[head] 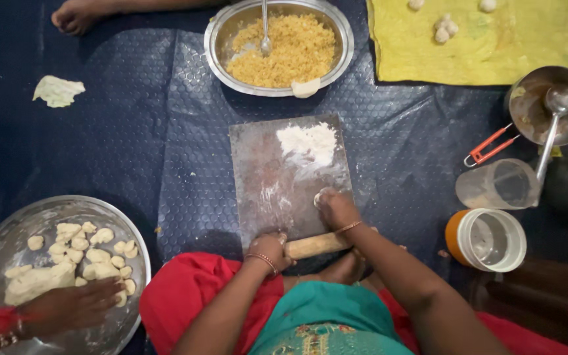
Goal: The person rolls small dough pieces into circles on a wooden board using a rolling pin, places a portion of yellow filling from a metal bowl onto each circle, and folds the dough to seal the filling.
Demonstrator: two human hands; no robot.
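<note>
The left hand (269,248) is closed around one end of a pale wooden rolling pin (315,245), which lies at the 6 o'clock edge of a grey rectangular rolling board (267,174). The right hand (336,208) is pressed, fingers curled, on a small piece of pale dough (317,199) at the board's 5 o'clock corner; a heap of white flour (308,142) is seen at 1 o'clock. At 8 o'clock, many cut dough pieces (96,255) wait in a round steel tray (8,230), touched by another person's hand (73,304). At 12 o'clock a steel bowl (343,39) of yellow crumbly filling (290,49) is nearly full. Only a few filled balls (445,27) are laid on the yellow cloth (527,49) at 2 o'clock, so most work is judged undone.
</note>
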